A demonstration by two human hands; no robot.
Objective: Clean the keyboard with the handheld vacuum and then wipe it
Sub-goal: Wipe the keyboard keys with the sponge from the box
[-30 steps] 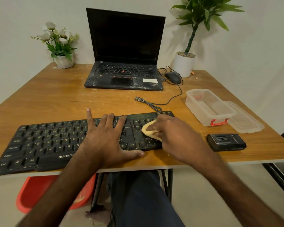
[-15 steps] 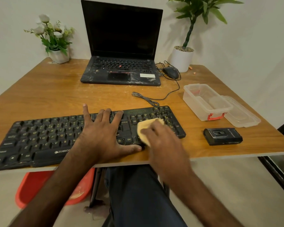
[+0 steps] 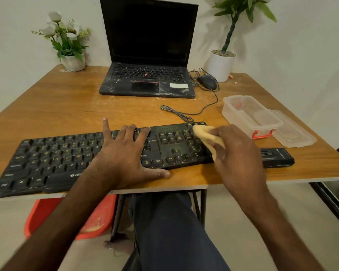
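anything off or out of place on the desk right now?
Keyboard sits askew, near-left corner at or just over the table edge. Laptop palm rest is streaked with whitish dust or scuffs. Two orange bits lie loose by the white pot. Right hand holds the cloth normally.

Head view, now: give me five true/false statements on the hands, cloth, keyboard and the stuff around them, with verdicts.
1. The right hand holds a yellow cloth on the right end of the keyboard. True.
2. The left hand is lifted clear of the keyboard. False: it lies flat on the keys, fingers spread.
3. The clear plastic box has its lid on. False: the lid lies beside it, and the box is open.
4. The laptop screen is dark. True.
5. A black device lies on the table, right of the keyboard. True.
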